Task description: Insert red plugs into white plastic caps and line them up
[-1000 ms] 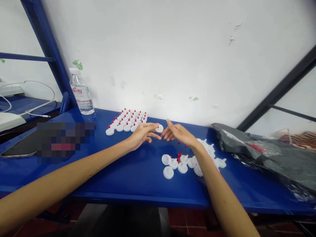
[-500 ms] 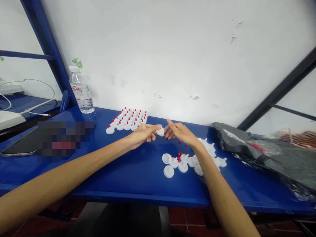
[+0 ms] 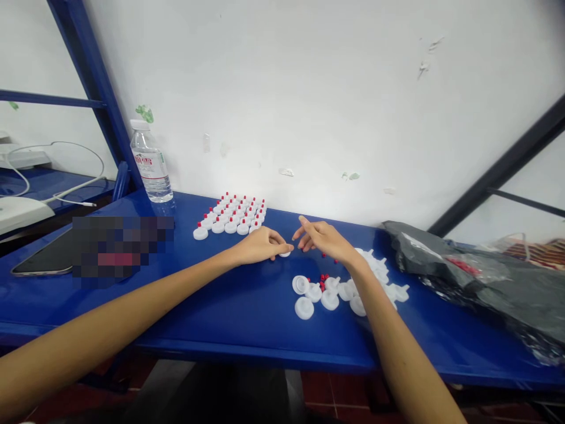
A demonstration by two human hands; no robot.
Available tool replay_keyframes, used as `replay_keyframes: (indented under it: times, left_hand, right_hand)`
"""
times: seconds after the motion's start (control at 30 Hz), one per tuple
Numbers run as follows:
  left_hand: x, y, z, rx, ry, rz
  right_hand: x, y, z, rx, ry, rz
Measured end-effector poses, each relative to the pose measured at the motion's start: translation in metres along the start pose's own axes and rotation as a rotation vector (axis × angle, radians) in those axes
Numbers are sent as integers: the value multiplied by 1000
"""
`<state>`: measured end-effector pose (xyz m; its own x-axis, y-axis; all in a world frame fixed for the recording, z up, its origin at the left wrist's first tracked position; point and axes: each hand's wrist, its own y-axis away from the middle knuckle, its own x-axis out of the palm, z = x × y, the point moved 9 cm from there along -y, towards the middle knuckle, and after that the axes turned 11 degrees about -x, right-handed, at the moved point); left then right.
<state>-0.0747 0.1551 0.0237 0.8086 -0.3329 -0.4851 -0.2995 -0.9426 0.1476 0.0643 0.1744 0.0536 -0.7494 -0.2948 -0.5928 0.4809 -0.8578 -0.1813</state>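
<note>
My left hand pinches a white nozzle cap by the fingertips, low over the table; most of the cap is hidden by the fingers. Just to the right, my right hand is open and holds nothing, thumb raised and fingers loosely curved. Beyond my left hand, several white caps with red tips stand upright in close rows. Loose white nozzle caps without red tips lie below and beside my right forearm. Among them is a little pile of small red tips.
The blue table meets a white wall. A water bottle stands at the back left, near a phone and a blurred-out patch. A dark plastic bag lies on the right. Blue frame bars slant up on the left.
My left hand has lowered the nozzle cap towards the table and turned it, so less of it shows. My right hand stays open close by. The view has shifted slightly.
</note>
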Motion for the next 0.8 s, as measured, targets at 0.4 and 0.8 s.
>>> replay_keyframes:
  times: [0.4,0.8]
  left_hand:
    - [-19,20,-37,335,-444,-304]
    - [-58,28,-31,110,-744,-82]
  right_hand:
    - [1,-1,1,-10,-29,-6]
    - [4,-1,-3,2,-29,13]
